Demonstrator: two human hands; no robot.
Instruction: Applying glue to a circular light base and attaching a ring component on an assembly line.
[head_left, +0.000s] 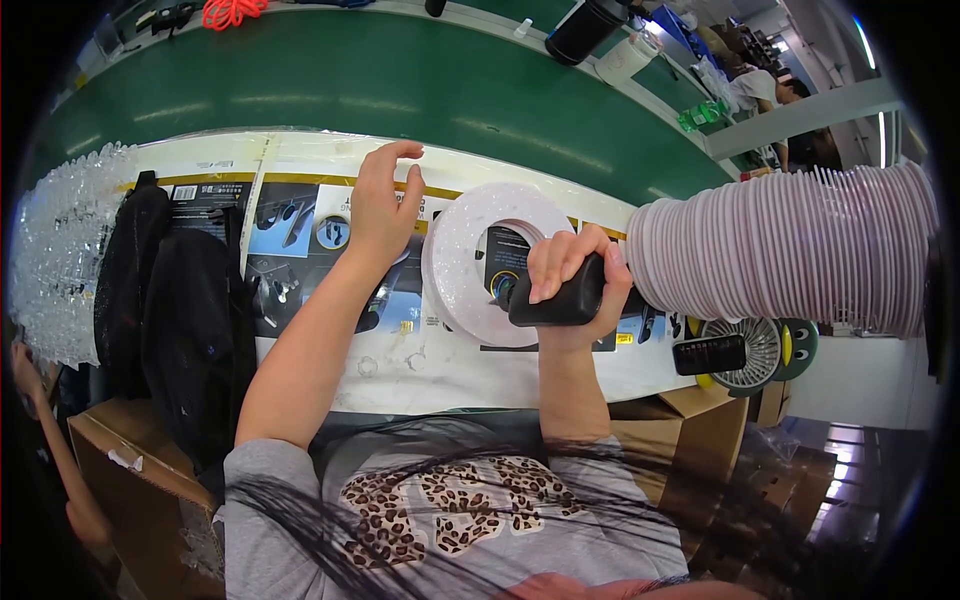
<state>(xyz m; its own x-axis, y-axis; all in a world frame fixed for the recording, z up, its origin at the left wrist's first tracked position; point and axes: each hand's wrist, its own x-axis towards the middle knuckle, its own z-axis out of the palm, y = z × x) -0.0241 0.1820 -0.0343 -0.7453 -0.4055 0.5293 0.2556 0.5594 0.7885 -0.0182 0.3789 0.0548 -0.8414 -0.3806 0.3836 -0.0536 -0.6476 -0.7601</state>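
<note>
Centrally, a speckled white ring lay on the tabletop, left of a long row of pale rings. The right hand was curled round a black handheld tool over the ring's near right side; the left hand, loosely open, held nothing visible. Tool work on the ring appeared in hand; the next move seemingly called for careful alignment.

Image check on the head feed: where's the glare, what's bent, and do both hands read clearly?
Head view: pale glare streaks on the green table, whose far edge bows with the fisheye; head view: black corners; head view: left hand and right hand on the black tool look fairly clear, dark hair crossing below.
</note>
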